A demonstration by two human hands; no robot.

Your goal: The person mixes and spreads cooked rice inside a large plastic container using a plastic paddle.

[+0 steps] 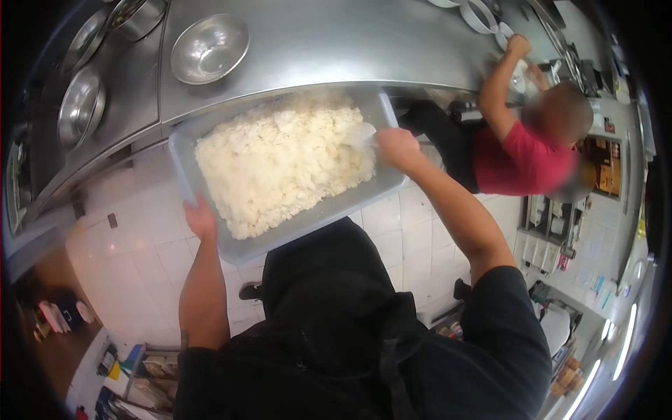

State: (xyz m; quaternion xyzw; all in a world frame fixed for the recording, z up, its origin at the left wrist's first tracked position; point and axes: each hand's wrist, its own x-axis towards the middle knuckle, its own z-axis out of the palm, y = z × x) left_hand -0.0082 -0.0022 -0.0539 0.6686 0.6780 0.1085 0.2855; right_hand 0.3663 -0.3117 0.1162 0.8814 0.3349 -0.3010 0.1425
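A grey plastic tub (386, 115) holds a broad heap of steaming white rice (280, 164). My left hand (201, 218) grips the tub's near left side, fingers wrapped over the rim. At the tub's right end, my right hand (399, 149) is closed around a white rice paddle (360, 134). The paddle's blade touches the right edge of the rice and is slightly blurred; its handle is hidden in my fist. The tub's far edge lies against the front of the steel counter (336, 49).
An empty steel bowl (210, 49) stands on the counter beyond the tub. More steel bowls (82, 106) and a pot (136, 17) are at the left. A co-worker in a red shirt (521, 161) works at the counter on the right. White tiles (133, 266) cover the floor.
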